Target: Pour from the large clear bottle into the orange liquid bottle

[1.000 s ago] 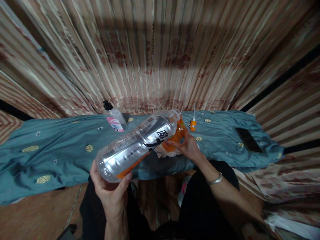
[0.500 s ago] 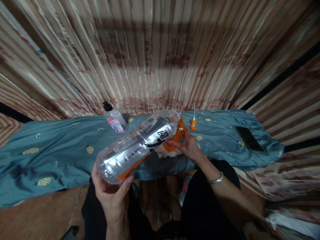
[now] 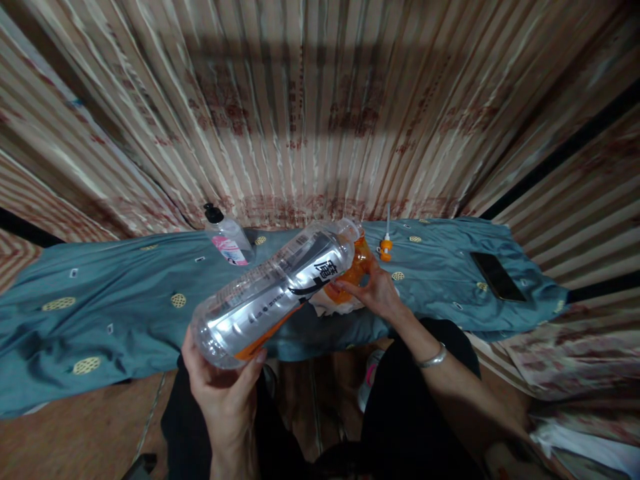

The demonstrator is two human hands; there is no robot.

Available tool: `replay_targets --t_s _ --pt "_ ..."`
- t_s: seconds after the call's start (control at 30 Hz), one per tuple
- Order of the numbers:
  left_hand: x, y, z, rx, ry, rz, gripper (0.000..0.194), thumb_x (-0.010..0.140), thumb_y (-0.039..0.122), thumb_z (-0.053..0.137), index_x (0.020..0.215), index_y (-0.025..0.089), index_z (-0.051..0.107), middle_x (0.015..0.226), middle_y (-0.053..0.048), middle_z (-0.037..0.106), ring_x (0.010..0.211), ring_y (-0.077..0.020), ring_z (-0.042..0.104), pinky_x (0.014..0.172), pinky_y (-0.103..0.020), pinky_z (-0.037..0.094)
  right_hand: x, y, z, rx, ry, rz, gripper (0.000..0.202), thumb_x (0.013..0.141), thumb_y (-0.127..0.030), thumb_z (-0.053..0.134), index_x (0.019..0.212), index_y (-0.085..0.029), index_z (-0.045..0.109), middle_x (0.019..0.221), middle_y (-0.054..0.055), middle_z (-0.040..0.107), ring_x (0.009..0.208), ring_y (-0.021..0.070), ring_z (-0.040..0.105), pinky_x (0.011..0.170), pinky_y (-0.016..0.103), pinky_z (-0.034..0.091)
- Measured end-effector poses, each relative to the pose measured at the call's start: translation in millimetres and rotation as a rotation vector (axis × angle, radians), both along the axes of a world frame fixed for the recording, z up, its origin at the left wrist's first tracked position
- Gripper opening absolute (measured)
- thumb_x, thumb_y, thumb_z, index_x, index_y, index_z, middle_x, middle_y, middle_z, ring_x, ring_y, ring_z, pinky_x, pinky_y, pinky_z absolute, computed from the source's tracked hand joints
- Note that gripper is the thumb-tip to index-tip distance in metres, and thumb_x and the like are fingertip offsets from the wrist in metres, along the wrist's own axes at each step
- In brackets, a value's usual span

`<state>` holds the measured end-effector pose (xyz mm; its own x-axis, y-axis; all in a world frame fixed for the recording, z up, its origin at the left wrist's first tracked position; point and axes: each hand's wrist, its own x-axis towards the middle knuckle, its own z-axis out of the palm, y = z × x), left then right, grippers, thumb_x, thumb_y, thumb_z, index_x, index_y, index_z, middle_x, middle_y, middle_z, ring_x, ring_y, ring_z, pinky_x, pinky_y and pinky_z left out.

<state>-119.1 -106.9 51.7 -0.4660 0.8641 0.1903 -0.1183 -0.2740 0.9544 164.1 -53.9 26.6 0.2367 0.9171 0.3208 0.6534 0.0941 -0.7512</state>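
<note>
A large clear plastic bottle (image 3: 280,293) with a silver and orange label lies tilted across the view, its uncapped neck up at the right. My left hand (image 3: 223,387) is closed around its base. Beside that neck, my right hand (image 3: 377,290) grips an orange bottle (image 3: 356,267), partly hidden behind the clear one. Whether the two mouths touch I cannot tell. Under the orange bottle is a crumpled whitish tissue or cloth (image 3: 333,307). An orange pump top (image 3: 385,249) with a pale tube stands behind my right hand.
A clear pump bottle (image 3: 230,241) with a black top and pink label stands at the back left. A dark phone (image 3: 497,276) lies at the right on the teal cloth (image 3: 135,287). A pleated curtain (image 3: 320,120) hangs behind the table.
Both hands and both bottles stay almost where they were. The view has shifted only very slightly.
</note>
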Motion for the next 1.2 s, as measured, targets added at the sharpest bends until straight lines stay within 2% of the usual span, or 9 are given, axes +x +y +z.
replay_targets --t_s 0.2,0.33,0.5,0.6,0.87,1.1,1.2 --pt "-1.1 -1.2 1.2 -0.014 -0.06 0.005 0.107 0.047 0.029 0.104 0.144 0.027 0.058 0.152 -0.011 0.059 0.146 -0.037 0.054 0.121 -0.05 0.046 1.1 -0.3 -0.1 -0.014 0.008 0.005 0.085 0.075 -0.064 0.087 0.14 -0.015 0.06 0.122 0.019 0.08 0.11 0.04 0.078 0.089 0.05 0.065" --pt "-0.8 -2.2 3.6 -0.015 -0.048 0.015 0.105 0.045 0.027 0.103 0.141 0.025 0.06 0.149 -0.013 0.06 0.142 -0.0384 0.057 0.122 -0.056 0.043 0.9 -0.1 -0.4 -0.015 -0.008 0.003 0.085 0.076 -0.066 0.085 0.138 -0.013 0.061 0.122 0.019 0.079 0.11 0.0394 0.078 0.09 0.048 0.065" --pt "-1.9 -3.9 5.9 0.003 0.017 0.027 0.109 0.048 0.031 0.104 0.145 0.026 0.057 0.149 -0.012 0.06 0.145 -0.0381 0.055 0.124 -0.055 0.042 -1.1 0.0 -0.5 0.01 -0.016 0.013 0.083 0.078 -0.064 0.084 0.141 -0.016 0.059 0.125 0.018 0.079 0.114 0.0393 0.077 0.093 0.048 0.064" --pt "-3.3 -5.3 5.6 -0.004 0.03 0.04 0.109 0.048 0.035 0.104 0.146 0.025 0.056 0.151 -0.013 0.059 0.148 -0.0395 0.052 0.125 -0.057 0.039 -3.1 0.0 0.2 0.014 -0.024 0.007 0.083 0.079 -0.065 0.083 0.141 -0.017 0.058 0.119 0.017 0.08 0.108 0.0395 0.079 0.088 0.049 0.065" --pt "-3.7 -7.0 6.6 0.011 0.005 0.026 0.109 0.046 0.025 0.103 0.144 0.027 0.057 0.152 -0.013 0.058 0.149 -0.041 0.051 0.125 -0.061 0.038 -7.3 -0.2 1.7 0.0 -0.055 -0.05 0.079 0.079 -0.063 0.084 0.139 -0.018 0.06 0.102 0.012 0.083 0.088 0.0361 0.081 0.076 0.045 0.065" --pt "-3.4 -7.2 6.4 0.0 -0.004 0.032 0.107 0.046 0.026 0.104 0.143 0.026 0.058 0.151 -0.012 0.058 0.149 -0.0415 0.05 0.126 -0.062 0.036 -6.2 -0.3 -0.1 0.025 -0.035 -0.005 0.075 0.08 -0.056 0.084 0.139 -0.019 0.059 0.119 0.016 0.081 0.103 0.0374 0.08 0.086 0.047 0.065" --pt "-3.4 -6.8 5.4 -0.009 0.006 0.039 0.109 0.046 0.028 0.104 0.144 0.025 0.057 0.151 -0.013 0.058 0.149 -0.0422 0.05 0.125 -0.063 0.037 -5.5 -0.1 -1.7 0.034 -0.022 -0.002 0.074 0.079 -0.056 0.085 0.137 -0.018 0.06 0.117 0.016 0.082 0.102 0.0368 0.08 0.086 0.047 0.065"
